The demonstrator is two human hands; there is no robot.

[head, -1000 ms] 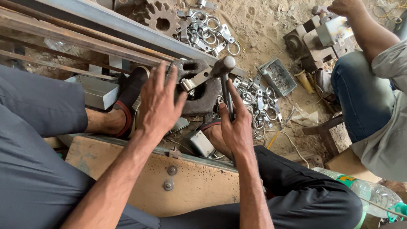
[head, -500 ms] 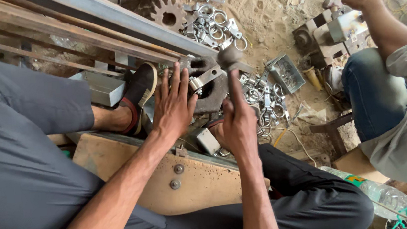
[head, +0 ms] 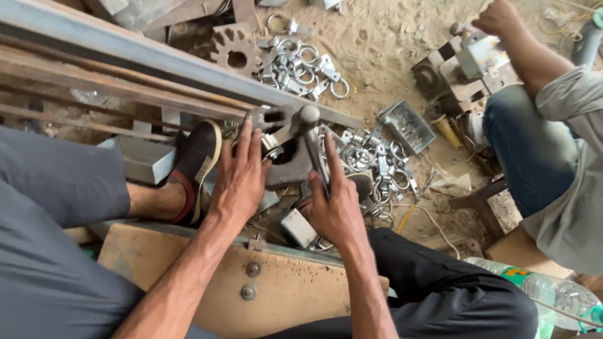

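Head view: hammer (head: 311,143) head now rests lower on the metal block (head: 288,165) than half a second ago; right hand (head: 335,206) grips its handle, left hand (head: 241,182) lies flat, fingers spread, steadying the block.

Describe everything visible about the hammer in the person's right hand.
The hammer has a dull grey metal head, worn and rounded, on a slim dark handle. The right hand grips the handle low down, fingers wrapped around it, so the tool stands nearly upright with its head uppermost. The head sits right at the dark metal block that the left hand steadies; whether it touches is unclear. Loose metal rings lie on the sandy ground beside it.
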